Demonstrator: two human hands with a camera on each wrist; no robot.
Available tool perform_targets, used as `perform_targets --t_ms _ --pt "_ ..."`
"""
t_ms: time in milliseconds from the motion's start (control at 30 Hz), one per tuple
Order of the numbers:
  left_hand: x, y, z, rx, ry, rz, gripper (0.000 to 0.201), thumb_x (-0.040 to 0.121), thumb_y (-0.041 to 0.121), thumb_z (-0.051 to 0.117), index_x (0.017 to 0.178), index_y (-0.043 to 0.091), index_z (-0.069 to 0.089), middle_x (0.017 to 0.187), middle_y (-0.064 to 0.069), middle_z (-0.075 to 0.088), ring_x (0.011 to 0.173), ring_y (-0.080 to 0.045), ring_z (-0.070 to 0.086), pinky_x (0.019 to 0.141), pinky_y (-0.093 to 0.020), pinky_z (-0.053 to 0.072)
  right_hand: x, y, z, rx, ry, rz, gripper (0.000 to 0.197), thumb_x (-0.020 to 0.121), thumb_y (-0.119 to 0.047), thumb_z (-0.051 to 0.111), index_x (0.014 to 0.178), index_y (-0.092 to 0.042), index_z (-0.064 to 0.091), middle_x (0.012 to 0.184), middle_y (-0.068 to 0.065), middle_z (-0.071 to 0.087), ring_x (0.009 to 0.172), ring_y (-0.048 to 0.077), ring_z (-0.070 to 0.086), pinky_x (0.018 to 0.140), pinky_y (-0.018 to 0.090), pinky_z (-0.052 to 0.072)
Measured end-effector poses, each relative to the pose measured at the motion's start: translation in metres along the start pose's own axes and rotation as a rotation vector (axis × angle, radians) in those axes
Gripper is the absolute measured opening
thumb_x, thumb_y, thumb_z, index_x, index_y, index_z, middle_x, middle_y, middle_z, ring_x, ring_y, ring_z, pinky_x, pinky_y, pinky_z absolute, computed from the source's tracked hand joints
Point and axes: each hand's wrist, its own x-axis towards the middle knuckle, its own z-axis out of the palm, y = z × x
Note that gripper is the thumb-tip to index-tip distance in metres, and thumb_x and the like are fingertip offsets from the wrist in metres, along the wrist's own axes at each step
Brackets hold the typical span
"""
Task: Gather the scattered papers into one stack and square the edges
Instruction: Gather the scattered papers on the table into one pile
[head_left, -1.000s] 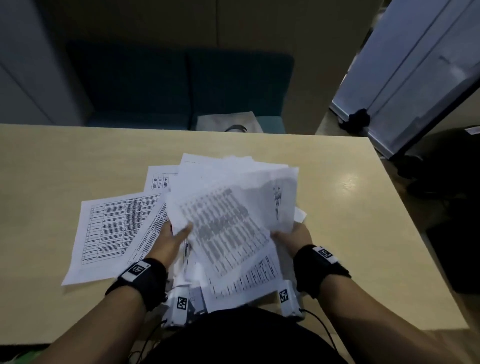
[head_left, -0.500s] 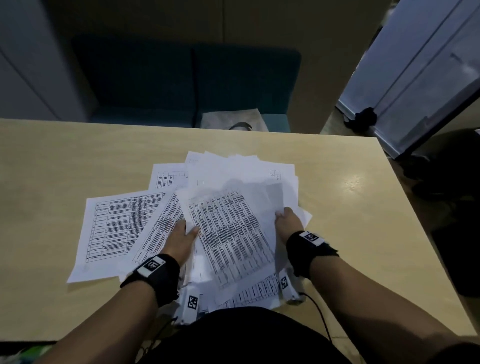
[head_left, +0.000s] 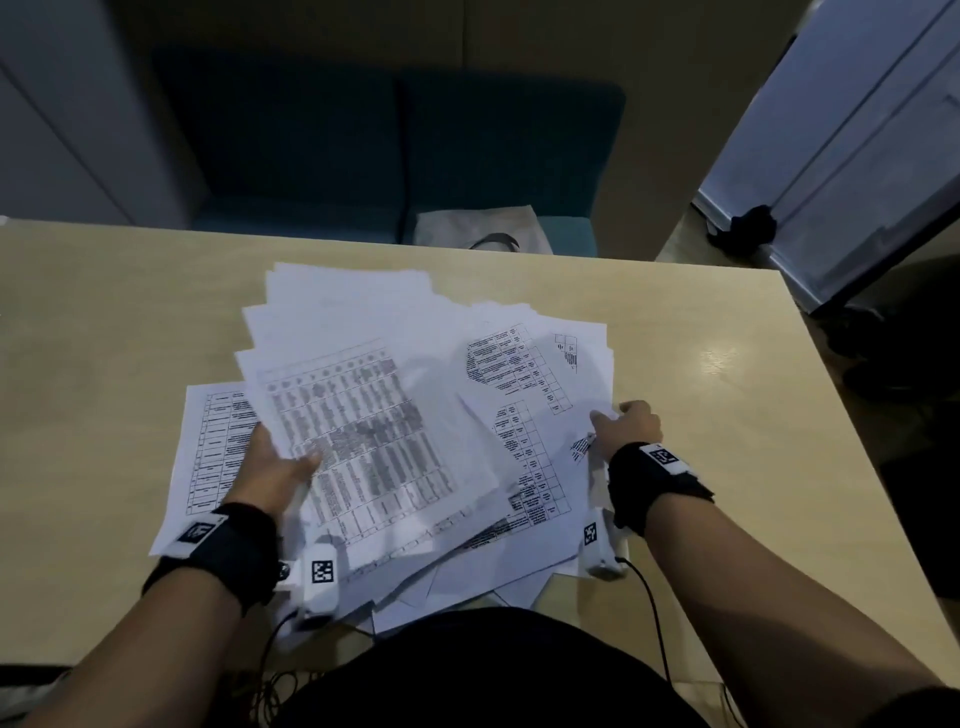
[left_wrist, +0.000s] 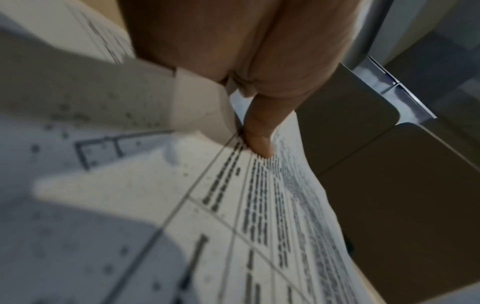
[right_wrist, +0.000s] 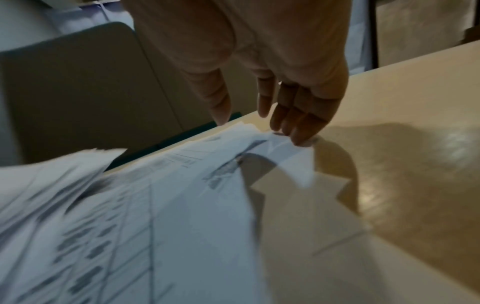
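1. On the desk (head_left: 104, 322), the papers (head_left: 415, 415) lie fanned out, some hanging over the near edge; I could knock those off.
2. My left hand (head_left: 270, 467) pinches a sheet; my right hand (head_left: 631, 426), fingers loose, touches a corner that could crumple.

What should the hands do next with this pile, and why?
Probably sweep the right hand inward, pushing the fanned sheets toward the bundle that the left hand grips. The papers are still splayed at several angles, and one sheet lies flat on the table outside the left hand.
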Motion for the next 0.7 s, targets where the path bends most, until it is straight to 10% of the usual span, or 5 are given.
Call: perform_targets --t_ms 133,267,433,600,700 --pt "-0.008 -0.005 -0.003 -0.119 0.050 -0.111 0.091 0.093 -0.007 0.057 0.159 0.021 0.002 0.166 -0.006 -0.003 0.152 -0.030 0.008 0.119 -0.049 0.011 0.000 0.001 0.006 0.115 -0.162 -0.040 0.048 0.083 -0.036 0.071 0.118 -0.010 0.052 0.113 0.015 0.060 0.098 0.032 0.062 0.088 0.040 0.051" --pt "-0.016 0.000 0.011 -0.131 0.030 -0.125 0.091 0.095 -0.004 0.057 0.158 0.019 -0.003 0.166 -0.006 -0.007 0.152 -0.029 0.005 0.119 -0.048 0.010 -0.013 -0.008 0.020 0.073 -0.286 -0.077 0.034 0.076 -0.040 0.077 0.084 -0.012 0.058 0.075 0.004 0.061 0.064 0.020 0.056 0.058 0.028 0.049" --pt "0.005 -0.022 0.009 -0.209 0.009 -0.117 0.096 0.092 -0.005 0.060 0.158 0.024 -0.003 0.166 -0.004 -0.010 0.152 -0.029 0.003 0.120 -0.050 0.010 -0.033 -0.008 0.037 0.033 -0.366 -0.095 0.035 0.077 -0.030 0.078 0.094 -0.003 0.066 0.081 0.008 0.064 0.065 0.020 0.057 0.054 0.023 0.041" --pt "0.022 -0.032 -0.016 -0.188 -0.036 -0.066 0.105 0.071 0.016 0.084 0.153 0.032 0.020 0.165 -0.002 0.018 0.148 -0.029 0.023 0.117 -0.057 0.019 -0.033 -0.005 0.029 0.022 -0.308 -0.074 0.018 0.082 -0.021 0.071 0.088 -0.006 0.062 0.079 0.007 0.060 0.069 0.021 0.056 0.058 0.026 0.045" --pt "0.028 -0.028 -0.034 -0.058 0.050 0.002 0.078 0.086 0.009 0.074 0.149 0.022 0.030 0.153 0.000 0.041 0.140 -0.027 0.038 0.114 -0.053 0.028 -0.018 -0.007 0.009 -0.104 -0.312 -0.113 0.029 0.082 -0.025 0.071 0.102 -0.005 0.064 0.090 0.008 0.063 0.076 0.022 0.057 0.062 0.025 0.045"
